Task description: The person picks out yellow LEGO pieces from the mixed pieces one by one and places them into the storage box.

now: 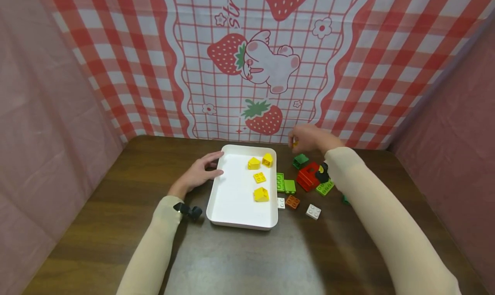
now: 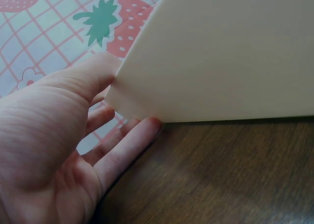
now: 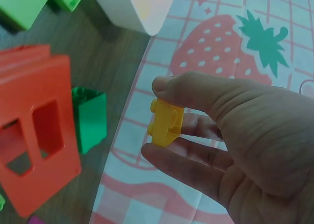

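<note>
My left hand rests against the left side of a white tray, its fingers extended and fingertips touching the outer wall, as the left wrist view also shows. Several yellow toy bricks lie in the tray's right half, among them a flat square one and a sloped one. Beyond the tray's far right corner, my right hand is raised near the back cloth. Between thumb and fingers it pinches a small yellow toy brick, studs facing left in the right wrist view.
Right of the tray lie a red window piece, a dark green brick, light green bricks, a brown brick and a white brick. A strawberry-print cloth hangs along the table's back edge.
</note>
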`<action>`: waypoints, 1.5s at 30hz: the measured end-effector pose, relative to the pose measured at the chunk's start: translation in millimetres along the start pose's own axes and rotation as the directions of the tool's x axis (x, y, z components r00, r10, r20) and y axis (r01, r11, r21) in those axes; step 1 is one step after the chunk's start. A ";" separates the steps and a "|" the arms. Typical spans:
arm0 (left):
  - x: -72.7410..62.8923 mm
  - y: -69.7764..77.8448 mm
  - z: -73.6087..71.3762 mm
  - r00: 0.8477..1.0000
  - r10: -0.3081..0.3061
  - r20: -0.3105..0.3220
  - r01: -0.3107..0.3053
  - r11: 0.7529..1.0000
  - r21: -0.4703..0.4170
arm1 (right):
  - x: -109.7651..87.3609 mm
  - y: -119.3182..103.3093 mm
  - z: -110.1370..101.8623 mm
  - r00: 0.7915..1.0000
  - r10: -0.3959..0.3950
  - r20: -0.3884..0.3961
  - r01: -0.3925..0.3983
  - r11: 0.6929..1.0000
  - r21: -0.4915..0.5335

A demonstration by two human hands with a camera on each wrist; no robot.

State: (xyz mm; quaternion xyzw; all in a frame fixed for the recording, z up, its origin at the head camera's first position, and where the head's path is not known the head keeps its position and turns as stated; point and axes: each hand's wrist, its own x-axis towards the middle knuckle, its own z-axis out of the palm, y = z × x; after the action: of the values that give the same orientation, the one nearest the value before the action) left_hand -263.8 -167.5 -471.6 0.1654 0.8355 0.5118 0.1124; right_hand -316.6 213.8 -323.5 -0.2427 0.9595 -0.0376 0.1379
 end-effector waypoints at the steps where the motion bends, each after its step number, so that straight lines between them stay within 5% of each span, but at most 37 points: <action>1: -0.2 0.3 0.0 1.000 0.000 0.001 0.000 1.000 0.000 | 1.2 -1.9 0.1 1.000 0.005 0.003 -0.005 1.000 0.004; 45: 2.5 -2.2 1.3 1.000 0.025 -0.014 -0.025 1.000 -0.009 | 42.0 -86.4 9.5 0.996 -0.076 0.045 0.077 0.997 -0.004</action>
State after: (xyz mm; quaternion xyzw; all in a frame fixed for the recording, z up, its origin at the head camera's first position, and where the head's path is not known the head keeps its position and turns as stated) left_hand -266.0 -166.4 -474.2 0.1718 0.8319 0.5180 0.1008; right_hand -309.9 117.8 -330.9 -0.2805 0.9463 -0.0347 0.1569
